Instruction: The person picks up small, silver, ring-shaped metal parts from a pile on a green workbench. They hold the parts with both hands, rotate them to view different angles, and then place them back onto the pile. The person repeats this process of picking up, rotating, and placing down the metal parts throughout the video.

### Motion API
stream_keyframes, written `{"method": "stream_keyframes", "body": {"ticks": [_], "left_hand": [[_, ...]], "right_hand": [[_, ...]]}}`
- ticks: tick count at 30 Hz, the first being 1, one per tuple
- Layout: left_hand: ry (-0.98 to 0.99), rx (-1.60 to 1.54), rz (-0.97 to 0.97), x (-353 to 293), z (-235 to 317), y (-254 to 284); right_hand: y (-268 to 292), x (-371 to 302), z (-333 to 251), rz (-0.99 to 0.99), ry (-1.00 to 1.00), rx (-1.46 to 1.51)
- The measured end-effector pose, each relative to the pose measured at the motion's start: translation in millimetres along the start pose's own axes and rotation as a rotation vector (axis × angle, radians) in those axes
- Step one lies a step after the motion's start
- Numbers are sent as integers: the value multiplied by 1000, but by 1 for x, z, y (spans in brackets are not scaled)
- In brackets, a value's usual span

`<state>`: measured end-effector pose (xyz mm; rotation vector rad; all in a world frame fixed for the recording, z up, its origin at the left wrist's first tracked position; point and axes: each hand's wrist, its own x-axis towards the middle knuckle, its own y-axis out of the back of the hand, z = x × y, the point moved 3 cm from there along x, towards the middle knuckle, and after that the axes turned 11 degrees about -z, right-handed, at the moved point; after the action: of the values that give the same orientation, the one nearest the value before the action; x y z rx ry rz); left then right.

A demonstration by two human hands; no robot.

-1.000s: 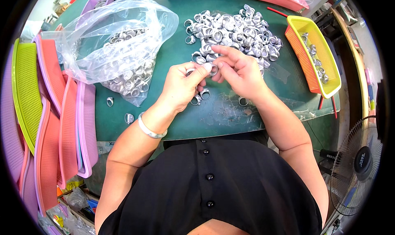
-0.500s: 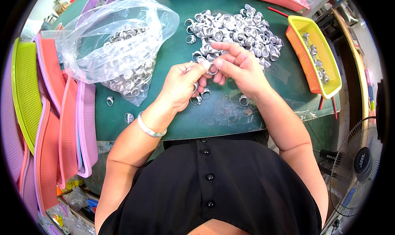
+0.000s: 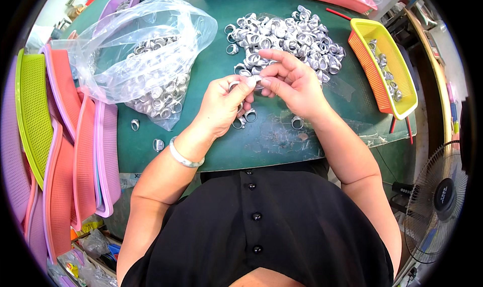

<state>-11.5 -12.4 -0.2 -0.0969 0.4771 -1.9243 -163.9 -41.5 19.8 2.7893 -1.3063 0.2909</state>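
Over the green table, my left hand point(image 3: 217, 106) and my right hand point(image 3: 301, 92) meet fingertip to fingertip. Between their thumbs and forefingers they pinch a small silver-coloured ring point(image 3: 257, 80), partly covered by the fingers. A second ring point(image 3: 233, 86) shows at the curled fingers of my left hand. Just below that hand lie two loose rings, one of them a wide-topped ring point(image 3: 250, 115). Another loose ring point(image 3: 297, 122) rests below my right wrist. Beyond my fingers spreads a large pile of similar rings point(image 3: 289, 38).
A clear plastic bag point(image 3: 151, 18) of rings lies at left, with two stray rings near it. Stacked purple, green and coral baskets point(image 3: 60, 186) line the left edge. At right stand a yellow-orange basket point(image 3: 366, 68) holding several rings and a fan point(image 3: 445, 194).
The ring between my fingertips has turned, its loop now showing less. My hands have stayed nearly in place, and the rings on the table lie as before.
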Motion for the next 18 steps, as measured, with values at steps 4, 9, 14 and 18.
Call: {"method": "stream_keyframes", "body": {"ticks": [4,9,14,18], "left_hand": [[-20,-44,-13,0,-1,2],[-50,-74,-49,1,0,3],[-105,-58,-57,2,1,2],[-199,57,-64,1,3,2]], "right_hand": [[-2,0,-1,-8,54,10],[-2,-1,-6,-14,74,-49],[-1,1,-4,-46,168,-7],[-1,0,-4,-41,197,31]]}}
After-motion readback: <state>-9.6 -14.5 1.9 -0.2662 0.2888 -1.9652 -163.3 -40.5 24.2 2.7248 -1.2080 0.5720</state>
